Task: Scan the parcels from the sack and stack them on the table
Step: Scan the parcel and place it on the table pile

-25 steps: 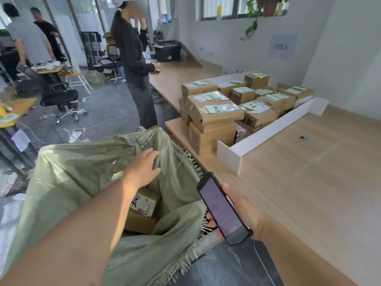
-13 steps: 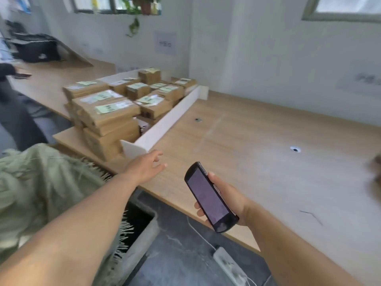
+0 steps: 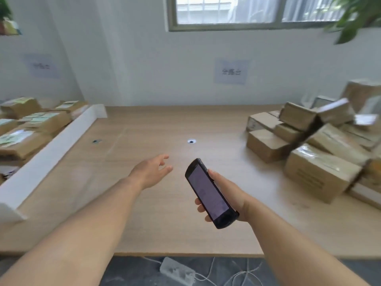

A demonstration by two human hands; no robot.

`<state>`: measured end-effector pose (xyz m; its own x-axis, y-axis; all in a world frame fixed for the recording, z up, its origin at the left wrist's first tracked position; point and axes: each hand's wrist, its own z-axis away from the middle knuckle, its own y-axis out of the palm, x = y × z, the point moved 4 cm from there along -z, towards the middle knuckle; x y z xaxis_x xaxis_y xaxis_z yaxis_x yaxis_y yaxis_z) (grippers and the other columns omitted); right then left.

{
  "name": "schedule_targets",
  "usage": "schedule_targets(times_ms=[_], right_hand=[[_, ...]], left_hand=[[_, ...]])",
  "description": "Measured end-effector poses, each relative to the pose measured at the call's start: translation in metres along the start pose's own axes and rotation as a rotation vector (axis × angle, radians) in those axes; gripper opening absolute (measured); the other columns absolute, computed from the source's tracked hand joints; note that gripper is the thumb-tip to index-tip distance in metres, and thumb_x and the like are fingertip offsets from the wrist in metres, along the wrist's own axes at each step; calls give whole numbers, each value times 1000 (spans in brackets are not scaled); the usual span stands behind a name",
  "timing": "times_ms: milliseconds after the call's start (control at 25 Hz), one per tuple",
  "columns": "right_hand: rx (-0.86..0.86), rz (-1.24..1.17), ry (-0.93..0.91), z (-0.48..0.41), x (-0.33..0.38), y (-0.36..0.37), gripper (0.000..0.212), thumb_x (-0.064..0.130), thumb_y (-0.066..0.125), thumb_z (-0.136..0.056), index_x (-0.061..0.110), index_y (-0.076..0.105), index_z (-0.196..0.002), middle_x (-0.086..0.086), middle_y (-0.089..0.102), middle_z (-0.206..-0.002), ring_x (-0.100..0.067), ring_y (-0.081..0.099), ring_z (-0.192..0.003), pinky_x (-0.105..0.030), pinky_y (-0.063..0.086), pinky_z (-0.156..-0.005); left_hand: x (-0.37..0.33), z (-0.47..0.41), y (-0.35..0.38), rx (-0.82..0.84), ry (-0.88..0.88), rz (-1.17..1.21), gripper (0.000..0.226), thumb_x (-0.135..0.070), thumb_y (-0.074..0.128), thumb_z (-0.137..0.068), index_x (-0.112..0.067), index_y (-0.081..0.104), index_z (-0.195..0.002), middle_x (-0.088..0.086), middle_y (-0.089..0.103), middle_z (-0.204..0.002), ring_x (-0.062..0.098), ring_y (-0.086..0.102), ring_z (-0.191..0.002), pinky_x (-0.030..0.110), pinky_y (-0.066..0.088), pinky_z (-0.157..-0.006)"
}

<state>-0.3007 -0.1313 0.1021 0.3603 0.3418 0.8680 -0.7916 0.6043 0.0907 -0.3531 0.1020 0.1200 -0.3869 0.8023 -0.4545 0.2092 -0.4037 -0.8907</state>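
My right hand grips a black handheld scanner, screen up, above the wooden table. My left hand hovers over the table's middle with its fingers spread and holds nothing. A loose pile of brown cardboard parcels lies on the table at the right. More parcels with green labels are stacked at the left, behind a white divider board. The sack is out of view.
A white wall with a paper sign and a window stands behind the table. Two small cable holes mark the tabletop. A white power strip with cables lies on the dark floor below the front edge.
The view has swung right, away from the green sack to the table's middle and the right pile. My left hand left the sack and now hovers empty over the table. The scanner stays in my right hand.
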Motion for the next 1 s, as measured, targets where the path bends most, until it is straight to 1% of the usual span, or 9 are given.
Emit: schedule_targets(times_ms=[120, 240, 360, 520, 720, 840, 1000], right_hand=[[-115, -60, -18, 27, -9, -80, 66, 64, 38, -97, 6, 59, -122, -19, 68, -98, -31, 67, -82, -44, 56, -73], [-199, -131, -22, 52, -18, -146, 69, 66, 41, -95, 6, 60, -122, -19, 69, -96, -30, 68, -82, -43, 56, -72], [-270, -203, -15, 73, -29, -199, 73, 69, 41, -93, 5, 62, -122, -18, 70, -98, -29, 69, -83, -43, 56, -74], [-356, -305, 2, 89, -44, -246, 73, 68, 41, -94, 4, 64, -118, -18, 71, -98, -28, 69, -85, -44, 57, -78], [-443, -394, 18, 85, -48, -282, 71, 67, 40, -94, 5, 63, -118, -17, 70, -97, -26, 68, -83, -41, 58, -72], [-450, -437, 31, 67, -41, -298, 72, 67, 40, -93, 3, 63, -118, -16, 69, -96, -25, 68, -81, -39, 58, -70], [-488, -473, 40, 33, -21, -320, 69, 65, 39, -95, 4, 63, -116, -15, 70, -90, -23, 68, -75, -37, 58, -66]], left_hand=[[-85, -36, 47, 57, 116, -9, 50, -48, 50, -94, -29, 42, -140, -1, 57, -132, 17, 52, -123, 31, 39, -102], [-157, -61, 87, 100, 213, -18, 50, -46, 50, -94, -29, 40, -140, -1, 56, -134, 17, 51, -123, 32, 39, -102], [-215, -80, 125, 153, 309, -61, 53, -45, 51, -94, -29, 36, -143, -1, 53, -137, 17, 50, -124, 32, 39, -102], [-271, -104, 163, 216, 432, -132, 59, -44, 51, -95, -30, 30, -148, -3, 42, -146, 14, 41, -132, 31, 36, -106], [-309, -151, 193, 287, 543, -194, 67, -39, 55, -94, -30, 21, -151, -2, 34, -151, 17, 36, -136, 31, 36, -105], [-316, -191, 205, 308, 552, -232, 72, -36, 56, -93, -27, 17, -153, -3, 26, -156, 17, 30, -140, 33, 35, -108], [-316, -243, 223, 344, 552, -286, 73, -38, 53, -94, -24, 13, -153, -3, 17, -159, 19, 21, -144, 36, 31, -112]])
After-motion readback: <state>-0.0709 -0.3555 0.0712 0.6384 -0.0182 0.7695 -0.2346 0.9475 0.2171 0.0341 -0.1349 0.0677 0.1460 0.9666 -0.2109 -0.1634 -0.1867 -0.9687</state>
